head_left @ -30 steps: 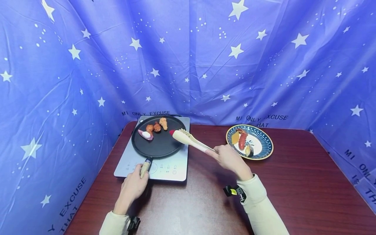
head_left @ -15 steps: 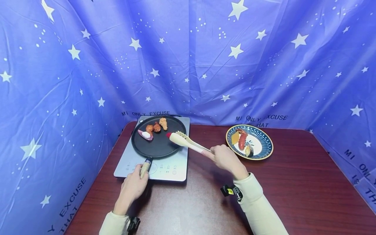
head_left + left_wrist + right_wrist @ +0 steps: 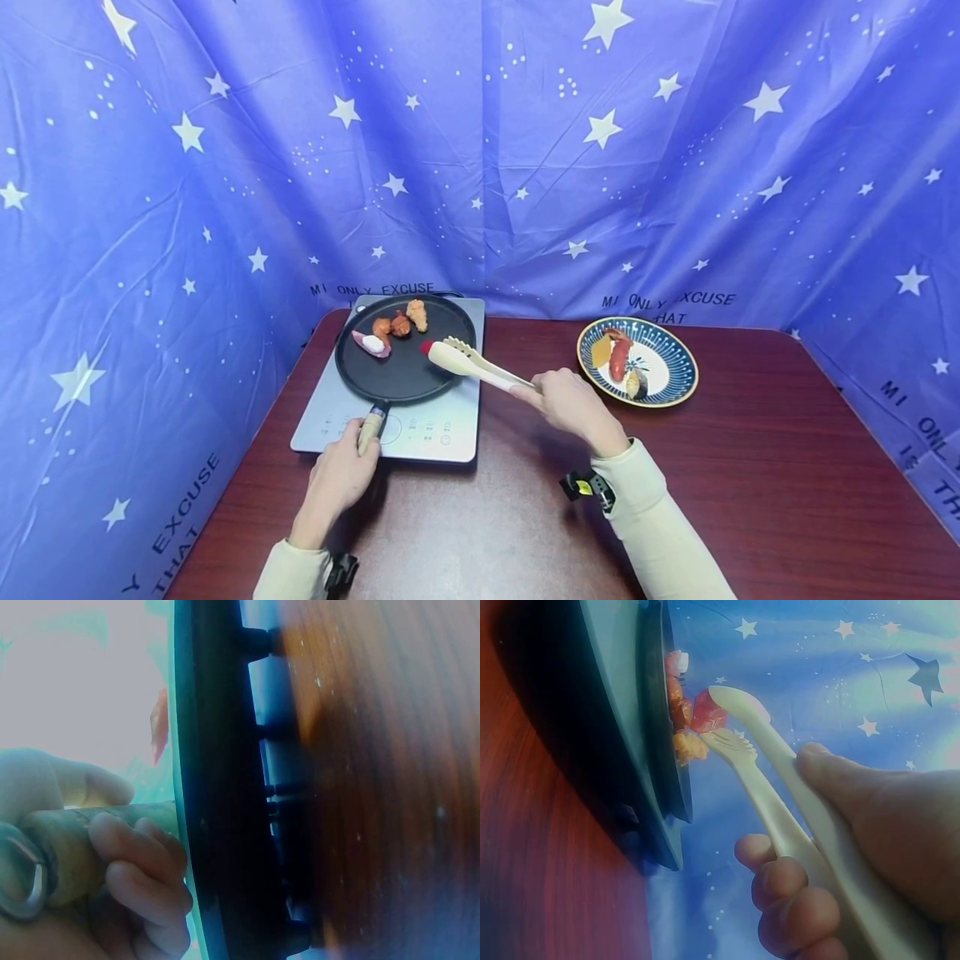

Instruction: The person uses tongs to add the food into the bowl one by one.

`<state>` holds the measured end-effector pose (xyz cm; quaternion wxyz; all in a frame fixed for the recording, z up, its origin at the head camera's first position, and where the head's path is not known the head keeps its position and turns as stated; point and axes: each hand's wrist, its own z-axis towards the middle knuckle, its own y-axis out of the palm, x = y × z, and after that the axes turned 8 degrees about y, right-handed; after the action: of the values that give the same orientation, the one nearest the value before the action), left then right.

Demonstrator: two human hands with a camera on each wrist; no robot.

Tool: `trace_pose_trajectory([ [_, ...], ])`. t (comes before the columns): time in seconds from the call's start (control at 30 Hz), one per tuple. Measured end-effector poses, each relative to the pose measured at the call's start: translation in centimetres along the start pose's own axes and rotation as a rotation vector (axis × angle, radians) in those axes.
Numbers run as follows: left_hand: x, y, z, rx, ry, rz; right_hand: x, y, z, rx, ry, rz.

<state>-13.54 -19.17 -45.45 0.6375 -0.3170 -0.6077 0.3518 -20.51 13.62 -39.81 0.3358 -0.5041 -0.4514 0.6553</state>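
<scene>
My left hand grips the wooden handle of a round black frying pan on an induction cooktop; the left wrist view shows the fingers curled round the handle, with a metal ring at its end. My right hand holds cream tongs, thumb on one arm and fingers round the other. Between the tongs' tips is a small red piece of food, over the pan's right part. In the pan lie a purple-edged piece with a white top, two brown pieces and a golden fried piece.
The silver cooktop sits at the left of the dark red wooden table. At the right stands a blue-patterned plate bearing a red sausage, a yellow piece and a dark-and-pale piece. A starry blue curtain encloses the table.
My right hand has shifted left, carrying the tongs and the red piece farther in over the pan and slightly nearer me. My left hand and the pan have stayed in place.
</scene>
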Motion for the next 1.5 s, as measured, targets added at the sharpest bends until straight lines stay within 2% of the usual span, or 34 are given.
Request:
trace_pose_trajectory([
  [0.37,0.0,-0.2,-0.1,0.003,0.002,0.004,-0.5,0.3,0.4,0.001,-0.01,-0.037],
  [1.03,-0.1,0.0,0.0,0.006,0.005,0.004,-1.8,0.6,1.0,-0.008,0.032,-0.085],
  [1.5,0.1,-0.2,-0.1,0.003,0.008,0.0,-2.5,1.1,1.4,0.049,0.045,-0.119],
])
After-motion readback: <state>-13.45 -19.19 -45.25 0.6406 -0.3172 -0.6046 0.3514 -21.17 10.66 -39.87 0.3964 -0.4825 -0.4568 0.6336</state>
